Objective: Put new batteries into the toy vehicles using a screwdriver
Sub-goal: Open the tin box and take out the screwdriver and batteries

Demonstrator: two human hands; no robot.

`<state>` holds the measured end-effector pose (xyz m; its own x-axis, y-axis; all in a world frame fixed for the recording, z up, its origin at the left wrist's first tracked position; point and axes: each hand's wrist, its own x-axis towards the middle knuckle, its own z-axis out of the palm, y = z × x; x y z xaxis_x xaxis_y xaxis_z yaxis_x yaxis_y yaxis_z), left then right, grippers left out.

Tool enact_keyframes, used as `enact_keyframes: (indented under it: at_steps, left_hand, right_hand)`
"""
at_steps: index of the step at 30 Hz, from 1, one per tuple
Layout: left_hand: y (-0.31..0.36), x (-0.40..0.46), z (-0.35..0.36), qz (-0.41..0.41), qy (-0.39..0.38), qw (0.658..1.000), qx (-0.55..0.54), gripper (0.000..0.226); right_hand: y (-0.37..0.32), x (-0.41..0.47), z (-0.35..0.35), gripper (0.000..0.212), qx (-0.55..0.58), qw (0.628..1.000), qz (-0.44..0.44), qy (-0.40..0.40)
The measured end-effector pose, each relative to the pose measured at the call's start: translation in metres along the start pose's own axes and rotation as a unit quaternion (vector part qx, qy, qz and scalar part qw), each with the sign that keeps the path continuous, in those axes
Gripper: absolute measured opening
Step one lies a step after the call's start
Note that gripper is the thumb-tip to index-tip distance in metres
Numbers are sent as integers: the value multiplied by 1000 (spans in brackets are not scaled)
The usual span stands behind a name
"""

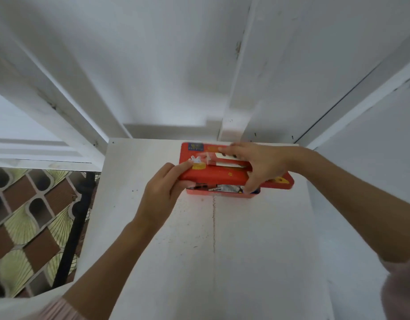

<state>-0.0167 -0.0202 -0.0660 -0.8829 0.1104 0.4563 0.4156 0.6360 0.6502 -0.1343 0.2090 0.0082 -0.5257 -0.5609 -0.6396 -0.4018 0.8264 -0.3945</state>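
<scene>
Head view: left hand (163, 188) gripping red lid (213, 174), right hand (257, 162) pinching a small pack (219, 159) above the far tin (222, 194); risk of lid slipping, contents spilling.

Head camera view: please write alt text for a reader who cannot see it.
Two bare hands handle a red box on a white surface: the left hand grips the left end of its red lid, and the right hand lies over the lid, the thumb at its front edge. Blurred items show inside.

Red box (222, 176) at the table's (245, 239) far edge, lid (213, 175) ajar, blurred contents showing.
</scene>
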Motion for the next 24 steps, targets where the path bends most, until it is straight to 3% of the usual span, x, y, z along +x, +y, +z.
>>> enact_keyframes:
  at_steps: [3,6,10,15,19,22,24]
  left_hand:
    - [22,-5,-12,-137,21,987,-85,25]
    - [24,-14,-16,-308,-21,940,-148,15]
    - [8,-34,4,-434,-78,884,-154,28]
    - [-18,-69,47,-510,-94,841,-153,33]
    - [-32,-87,69,-518,-105,839,-127,18]
    - [-36,-92,77,-516,-116,844,-90,14]
    - [-40,-94,79,-508,-137,846,-81,17]
  right_hand:
    - [-7,-47,6,48,117,993,2,30]
    - [5,-74,31,6,206,968,32,140]
    - [36,-63,109,13,455,852,118,228]
    - [47,-24,194,17,491,764,281,310]
    - [48,-4,226,24,431,760,328,358]
    - [44,5,232,5,372,789,321,369]
    - [46,10,236,11,340,811,322,350]
